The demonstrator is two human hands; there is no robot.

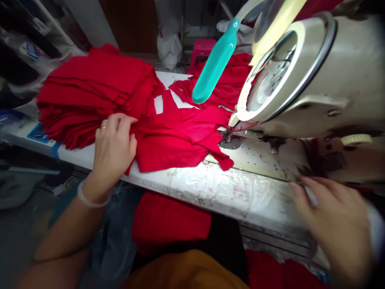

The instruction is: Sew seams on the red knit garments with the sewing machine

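Note:
A red fabric piece [171, 148] lies on the sewing machine's bed, its right end by the presser foot [225, 136]. My left hand [114, 146] is closed on the left edge of this piece, beside a thick stack of red fabric [93, 88]. Over the front right of the bed is my right hand [333, 216], blurred and apart from the red piece. Its fingers are curled around a small greyish thing that I cannot make out. The pale sewing machine [345, 80] has its light shining on the needle area.
A teal-handled object [215, 64] hangs in front of the machine head. More red fabric [234, 76] is heaped behind the bed. Red cloth [171, 220] rests on my lap below the table's front edge [192, 188]. A pink stool [203, 48] stands at the back.

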